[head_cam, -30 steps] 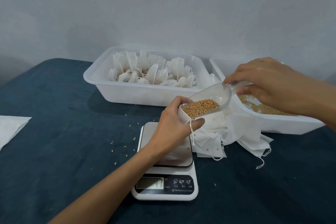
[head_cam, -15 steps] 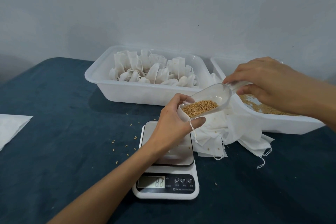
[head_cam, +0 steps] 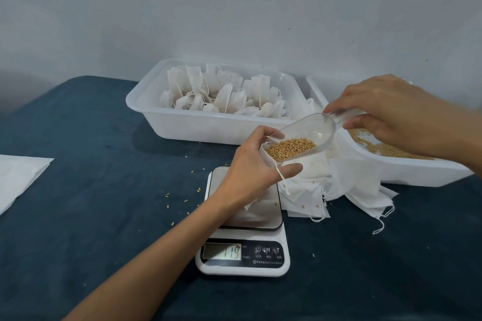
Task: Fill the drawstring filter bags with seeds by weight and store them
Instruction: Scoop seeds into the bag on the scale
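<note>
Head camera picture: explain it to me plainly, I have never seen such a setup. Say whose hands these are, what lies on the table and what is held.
There is no machine: a person wears a camera on the head, looking down at their own two hands. The left hand holds a small white bag open above the scale. The right hand pinches the handle of a clear scoop, tipping seeds into the bag. On the dark blue table stand a tub of filled bags, a tub of loose seeds, a pile of empty bags and some spilled seeds.

Head-worn camera, looking forward and down, close over scale (head_cam: 242,219), wall behind
</note>
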